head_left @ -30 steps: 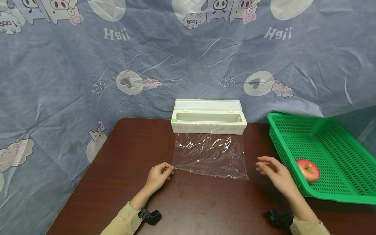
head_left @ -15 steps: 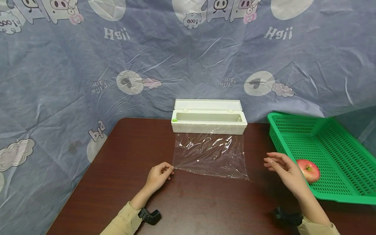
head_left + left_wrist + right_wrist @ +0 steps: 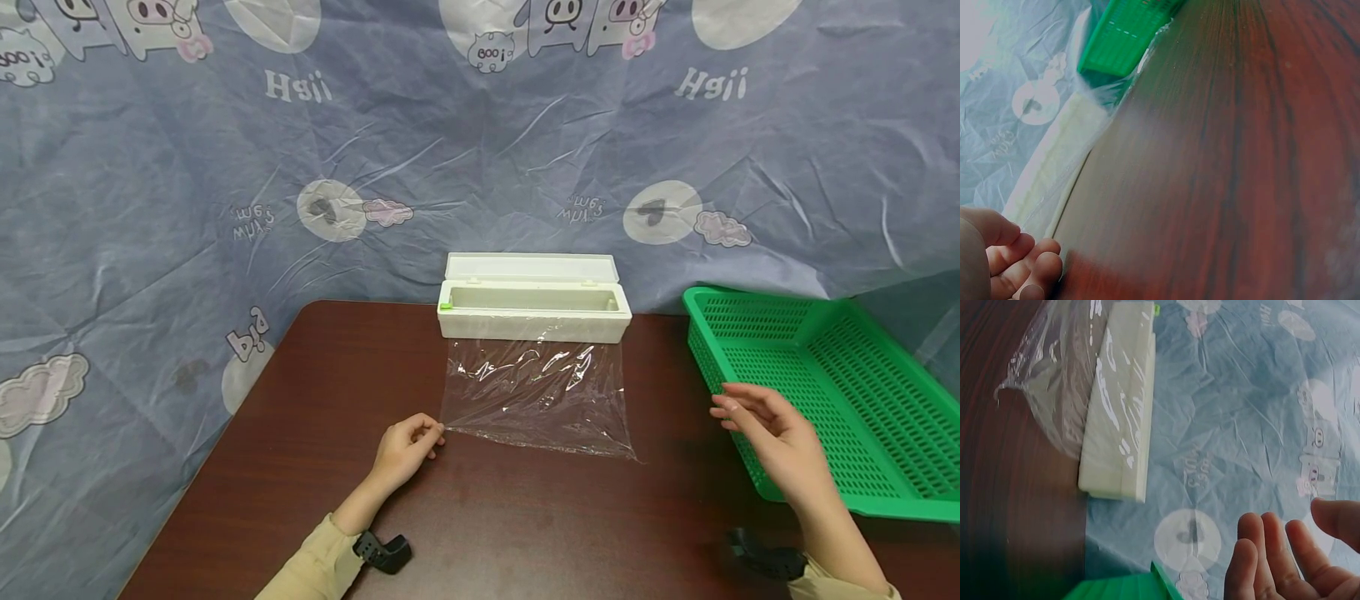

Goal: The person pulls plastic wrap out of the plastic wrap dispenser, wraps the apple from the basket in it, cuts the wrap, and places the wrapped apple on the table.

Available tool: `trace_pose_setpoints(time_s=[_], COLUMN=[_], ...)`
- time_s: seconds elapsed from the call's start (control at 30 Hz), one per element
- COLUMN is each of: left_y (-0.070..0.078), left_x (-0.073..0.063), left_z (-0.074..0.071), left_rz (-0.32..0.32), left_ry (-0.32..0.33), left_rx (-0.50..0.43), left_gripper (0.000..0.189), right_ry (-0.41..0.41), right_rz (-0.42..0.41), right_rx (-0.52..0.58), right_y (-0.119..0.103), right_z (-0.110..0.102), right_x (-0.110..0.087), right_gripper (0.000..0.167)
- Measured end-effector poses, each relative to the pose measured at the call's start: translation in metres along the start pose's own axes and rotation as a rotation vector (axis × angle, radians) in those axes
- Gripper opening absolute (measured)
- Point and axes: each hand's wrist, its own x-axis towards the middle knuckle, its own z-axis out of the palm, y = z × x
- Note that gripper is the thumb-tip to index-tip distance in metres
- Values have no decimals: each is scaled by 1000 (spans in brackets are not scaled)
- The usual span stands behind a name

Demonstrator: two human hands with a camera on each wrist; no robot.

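Note:
A sheet of cling film [image 3: 536, 396] hangs out over the front of a white cling film box [image 3: 534, 327] with its lid raised. My left hand [image 3: 407, 450] pinches the near left corner of the film between thumb and forefinger; in the left wrist view those fingertips [image 3: 1013, 234] meet on its edge. The film's right corner lies loose. My right hand [image 3: 783, 446], fingers relaxed and holding nothing, is over the left rim of a green basket [image 3: 870, 400]. The apple seen in the basket earlier is hidden behind this hand.
The brown table [image 3: 525, 533] runs back to a patterned blue cloth [image 3: 480, 167] hanging behind it. A small green slider [image 3: 446, 307] sits at the left end of the box. Black bands with camera mounts are on both wrists.
My right hand has moved right, from beside the film's loose corner to over the basket's left side, covering the apple. The left hand, film and box have stayed put.

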Motion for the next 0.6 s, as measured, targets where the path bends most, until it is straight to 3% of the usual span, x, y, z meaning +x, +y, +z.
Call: trace_pose_setpoints(time_s=[0.27, 0.4, 0.43, 0.5, 0.6], left_y=[-1, -1, -1, -2, -1], left_x=[0, 0, 0, 0, 0], left_z=[0, 0, 0, 0, 0], left_rz=[2, 0, 0, 0, 4], left_ry=[-2, 0, 1, 0, -1], left_rx=[-4, -5, -6, -7, -8], left_gripper=[13, 13, 13, 13, 13], right_ry=[56, 47, 51, 66, 90], right_rz=[51, 143, 165, 197, 219], right_rx=[30, 269, 283, 282, 126], right_y=[9, 17, 19, 22, 26], right_z=[-18, -29, -31, -36, -42], right_x=[-3, -4, -4, -4, -5], right_gripper=[34, 32, 32, 32, 35])
